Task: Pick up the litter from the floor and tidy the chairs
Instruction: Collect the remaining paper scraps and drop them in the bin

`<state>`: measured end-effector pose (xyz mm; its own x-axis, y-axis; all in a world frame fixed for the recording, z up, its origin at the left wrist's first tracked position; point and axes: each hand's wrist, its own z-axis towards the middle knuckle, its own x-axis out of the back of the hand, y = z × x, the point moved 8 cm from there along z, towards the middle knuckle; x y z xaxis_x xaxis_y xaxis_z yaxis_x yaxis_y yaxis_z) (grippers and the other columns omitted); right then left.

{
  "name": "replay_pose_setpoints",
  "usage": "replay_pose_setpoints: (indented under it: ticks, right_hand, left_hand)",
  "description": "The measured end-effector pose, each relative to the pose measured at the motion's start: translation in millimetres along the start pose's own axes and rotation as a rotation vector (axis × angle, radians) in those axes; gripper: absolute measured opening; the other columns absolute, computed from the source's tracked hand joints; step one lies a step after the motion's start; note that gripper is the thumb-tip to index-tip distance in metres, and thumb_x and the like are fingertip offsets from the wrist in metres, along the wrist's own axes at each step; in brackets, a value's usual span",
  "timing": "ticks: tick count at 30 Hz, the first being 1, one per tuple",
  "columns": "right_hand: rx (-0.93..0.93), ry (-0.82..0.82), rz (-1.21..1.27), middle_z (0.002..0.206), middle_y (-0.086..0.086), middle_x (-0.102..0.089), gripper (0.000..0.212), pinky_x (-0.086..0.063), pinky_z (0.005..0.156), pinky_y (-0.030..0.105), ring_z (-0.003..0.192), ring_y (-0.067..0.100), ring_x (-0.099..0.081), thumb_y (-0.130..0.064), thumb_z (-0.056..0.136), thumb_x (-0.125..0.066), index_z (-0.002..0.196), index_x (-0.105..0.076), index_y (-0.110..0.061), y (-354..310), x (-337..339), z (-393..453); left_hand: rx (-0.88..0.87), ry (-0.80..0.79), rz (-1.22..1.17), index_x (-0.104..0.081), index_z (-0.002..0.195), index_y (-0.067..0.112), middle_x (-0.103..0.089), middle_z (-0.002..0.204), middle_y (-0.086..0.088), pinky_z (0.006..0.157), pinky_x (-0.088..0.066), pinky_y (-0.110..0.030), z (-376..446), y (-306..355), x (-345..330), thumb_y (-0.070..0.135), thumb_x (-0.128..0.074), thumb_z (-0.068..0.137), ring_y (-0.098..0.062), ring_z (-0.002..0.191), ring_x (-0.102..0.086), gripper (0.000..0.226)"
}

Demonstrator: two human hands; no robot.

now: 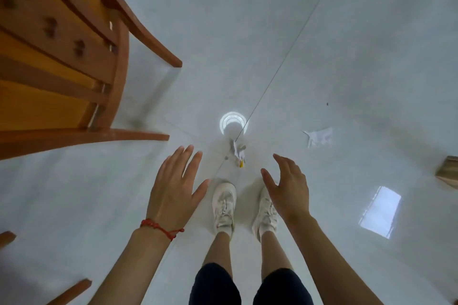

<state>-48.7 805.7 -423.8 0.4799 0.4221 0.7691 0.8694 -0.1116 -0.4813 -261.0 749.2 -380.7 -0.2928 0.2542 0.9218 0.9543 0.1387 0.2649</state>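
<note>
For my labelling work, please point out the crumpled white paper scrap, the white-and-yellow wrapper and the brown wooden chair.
crumpled white paper scrap (318, 136), head view, its middle
white-and-yellow wrapper (238, 154), head view, white part
brown wooden chair (62, 39), head view, back slat

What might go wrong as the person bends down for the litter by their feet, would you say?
The wooden chair stands close on the left, so bending could bump it. The glossy floor glares, and the crumpled white paper could be overlooked. The small scrap by the white shoes may get stepped on.

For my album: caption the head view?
Open left hand and right hand above crumpled white paper scrap on glossy tiled floor.
</note>
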Motion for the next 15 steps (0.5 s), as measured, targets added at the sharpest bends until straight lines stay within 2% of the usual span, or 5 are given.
replay_pose_setpoints:
  ticks: [7,12,15]
  right_hand:
    - [-0.168,-0.133,0.011,0.132,0.009,-0.050,0.049,-0.033,0.097,0.036,0.119,0.026,-0.044,-0.034,0.090,-0.054,0.132,-0.045,-0.010,90,-170,68]
    - [-0.197,-0.160,-0.024,0.132,0.012,-0.049,0.050,-0.034,0.095,0.037,0.118,0.028,-0.045,-0.034,0.089,-0.055,0.131,-0.045,-0.008,139,-264,99]
    - [-0.190,-0.152,-0.047,0.134,0.010,-0.047,0.052,-0.035,0.094,0.037,0.119,0.027,-0.044,-0.036,0.090,-0.054,0.132,-0.042,-0.010,159,-303,120]
  left_hand:
    - [0.014,0.005,0.001,-0.048,0.124,0.003,-0.055,0.126,-0.023,0.094,-0.033,-0.050,38,-42,-141,0.051,-0.018,0.097,-0.040,0.116,-0.051,0.063]
    - [0.022,0.034,-0.014,-0.053,0.124,-0.002,-0.053,0.127,-0.023,0.098,-0.035,-0.044,55,-72,-219,0.041,-0.037,0.091,-0.038,0.120,-0.047,0.056]
    - [0.022,0.021,0.005,-0.053,0.123,-0.003,-0.053,0.127,-0.024,0.097,-0.035,-0.044,57,-89,-259,0.040,-0.038,0.089,-0.039,0.119,-0.048,0.056]
